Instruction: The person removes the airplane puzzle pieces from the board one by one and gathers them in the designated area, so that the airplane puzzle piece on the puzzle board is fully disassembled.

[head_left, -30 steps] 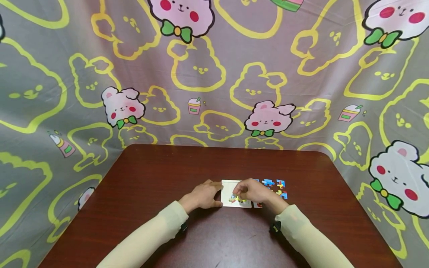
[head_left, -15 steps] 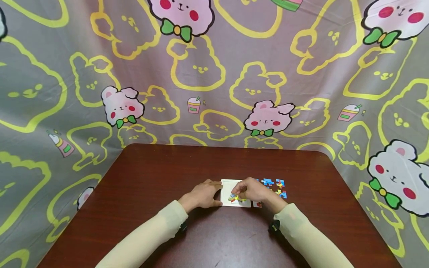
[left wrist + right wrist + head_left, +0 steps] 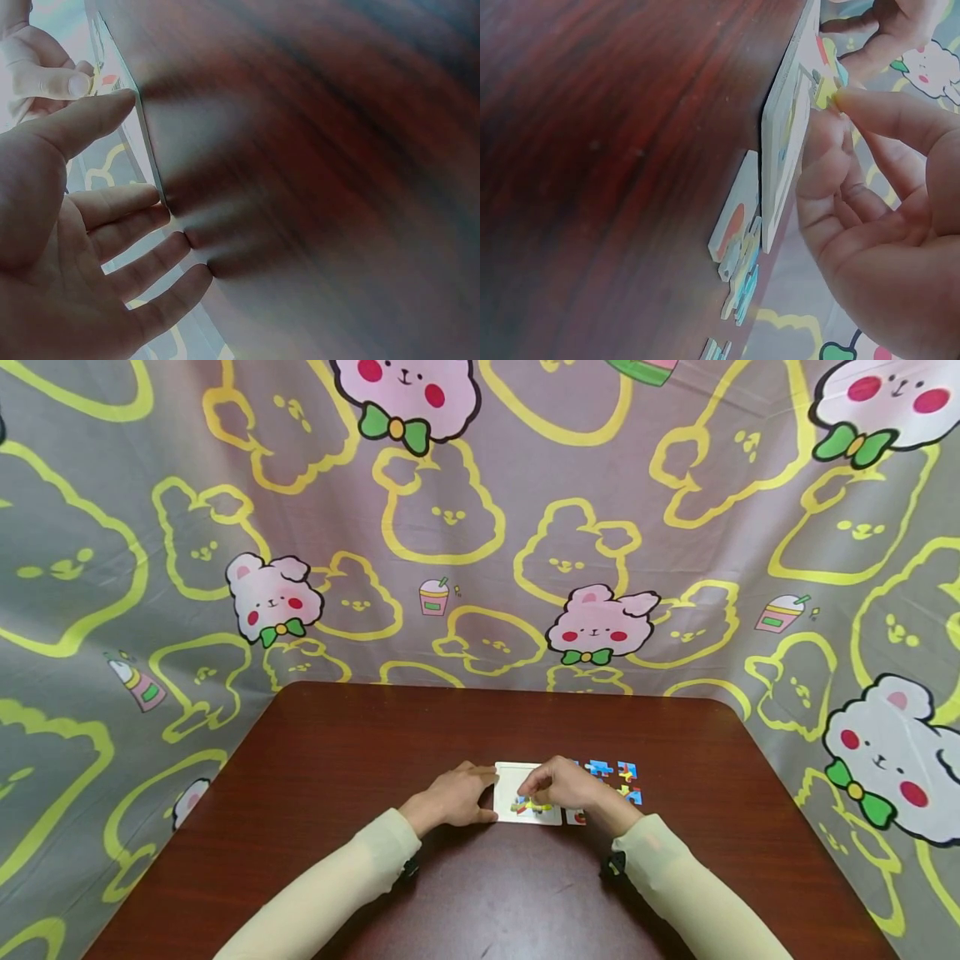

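A flat, pale puzzle tray [image 3: 510, 775] lies on the table, with colourful pieces in its lower part. My left hand [image 3: 453, 797] rests at its left side; in the left wrist view the thumb and index fingertips touch the tray's edge, and the other fingers are spread and nearly straight above the wood. Over the tray, my right hand [image 3: 567, 785] pinches a yellow puzzle piece [image 3: 826, 93] between thumb and index finger, its other fingers curled in. That piece is tilted, close over the tray's face. The right hand hides part of the tray and some pieces beside it.
Several loose puzzle pieces [image 3: 598, 767], mostly blue with red and yellow, lie in rows right of the tray. The dark red-brown table [image 3: 375, 735] reaches back to a grey cartoon-print curtain [image 3: 480, 585] that surrounds it on three sides.
My right fingertips have shifted very slightly left over the tray, still pinching the piece. The left hand and the tray have stayed in place.
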`<state>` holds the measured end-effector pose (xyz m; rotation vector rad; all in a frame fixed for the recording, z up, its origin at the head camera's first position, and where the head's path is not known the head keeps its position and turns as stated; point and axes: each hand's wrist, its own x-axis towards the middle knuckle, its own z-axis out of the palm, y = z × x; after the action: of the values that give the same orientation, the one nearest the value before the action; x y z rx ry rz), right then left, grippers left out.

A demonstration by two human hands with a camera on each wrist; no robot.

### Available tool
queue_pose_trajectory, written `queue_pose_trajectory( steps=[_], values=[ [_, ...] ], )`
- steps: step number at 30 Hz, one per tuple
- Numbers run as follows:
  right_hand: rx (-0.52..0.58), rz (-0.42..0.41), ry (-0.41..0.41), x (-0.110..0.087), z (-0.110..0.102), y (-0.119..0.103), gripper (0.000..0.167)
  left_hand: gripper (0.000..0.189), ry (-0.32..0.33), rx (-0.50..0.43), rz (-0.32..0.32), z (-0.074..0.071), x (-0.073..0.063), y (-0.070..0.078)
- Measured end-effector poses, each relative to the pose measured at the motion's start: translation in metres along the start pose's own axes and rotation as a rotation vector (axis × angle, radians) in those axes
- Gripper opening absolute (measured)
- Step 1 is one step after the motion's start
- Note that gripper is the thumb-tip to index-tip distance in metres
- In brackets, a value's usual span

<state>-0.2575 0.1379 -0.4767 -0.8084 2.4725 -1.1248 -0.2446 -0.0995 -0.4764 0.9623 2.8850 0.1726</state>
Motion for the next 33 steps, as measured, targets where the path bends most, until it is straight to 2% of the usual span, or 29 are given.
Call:
queue_pose_trajectory(
  steps=[6, 16, 22, 33],
  values=[
    [-0.002, 0.001, -0.003, 0.0, 0.001, 0.003, 0.02, 0.066, -0.01, 0.008, -0.008, 0.001, 0.001, -0.001],
    [-0.042, -0.064, 0.046, -0.001, -0.004, 0.005, 0.018, 0.066, 0.002, 0.013, -0.004, 0.001, 0.001, -0.001],
    [-0.065, -0.044, 0.055, -0.006, -0.01, 0.004, 0.014, 0.066, -0.003, 0.003, -0.01, 0.0, 0.001, -0.001],
    [-0.029, 0.038, 0.038, -0.023, -0.027, 0.013, 0.015, 0.067, -0.02, -0.003, -0.013, -0.003, -0.001, 0.001]
  ],
)
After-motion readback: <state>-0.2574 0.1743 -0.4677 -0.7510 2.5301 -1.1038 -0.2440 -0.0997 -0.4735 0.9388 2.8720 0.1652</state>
